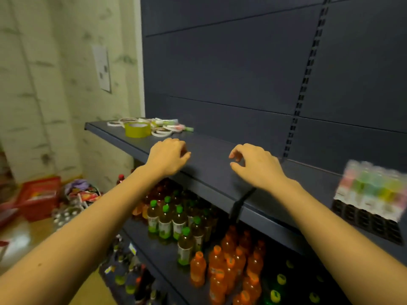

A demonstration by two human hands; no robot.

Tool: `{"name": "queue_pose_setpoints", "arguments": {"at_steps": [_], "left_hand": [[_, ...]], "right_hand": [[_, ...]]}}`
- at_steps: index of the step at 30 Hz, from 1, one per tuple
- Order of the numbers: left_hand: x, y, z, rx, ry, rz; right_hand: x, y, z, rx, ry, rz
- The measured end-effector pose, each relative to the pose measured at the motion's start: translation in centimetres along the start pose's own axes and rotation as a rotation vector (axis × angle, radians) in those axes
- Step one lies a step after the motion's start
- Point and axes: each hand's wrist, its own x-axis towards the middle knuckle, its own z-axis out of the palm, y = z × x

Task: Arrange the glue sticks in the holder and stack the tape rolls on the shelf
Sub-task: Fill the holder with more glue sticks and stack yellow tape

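Both hands hovered over the dark shelf (215, 170), well apart from each other and holding nothing. The left hand (168, 157) hung palm down near the shelf's front edge with its fingers loosely curled. The right hand (255, 166) was further right, thumb and forefinger parted and the other fingers relaxed.

At the far left end of the shelf lay a loose pile. It held a wide yellow tape roll (137, 129) lying flat, thin white tape rolls (161, 133) scattered around it, and a few glue sticks (180, 127) on their sides just behind. At the right end stood a black holder (365, 219) filled with upright pastel glue sticks (372, 186), too blurred for any label to be read.

On the shelves below stood green-capped bottles (165, 219) to the left and orange bottles (229, 260) to their right. Their labels showed only as pale and green patches, with no words legible. A sheet of paper (102, 69) hung on the left wall, its print too small to read. A red basket (40, 194) sat on the floor at far left.
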Motion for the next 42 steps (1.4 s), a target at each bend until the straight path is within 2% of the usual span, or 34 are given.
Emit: {"name": "queue_pose_setpoints", "arguments": {"at_steps": [5,10,18,23,31,42], "left_hand": [[0.6,-9.7,-0.2,0.031,-0.045,-0.037],[1.8,-18.6,-0.2,0.035,-0.021,-0.050],[3.7,-27.6,1.4,-0.031,-0.054,-0.060],[6.2,-30.3,3.7,-0.119,-0.036,-0.065],[14.7,-33.8,7.0,-0.191,-0.017,-0.023],[26.3,-37.4,10.8,-0.182,-0.014,0.222]], "right_hand": [[5.4,-6.8,4.6,0.049,-0.040,-0.014],[10.9,-12.0,8.6,0.084,-0.059,0.065],[17.6,-16.5,12.7,0.028,-0.125,0.147],[21.9,-16.4,14.5,-0.033,-0.115,0.201],[31.6,-13.3,18.0,-0.024,-0.070,0.400],[43.4,-8.3,24.2,0.168,-0.020,0.812]]}}
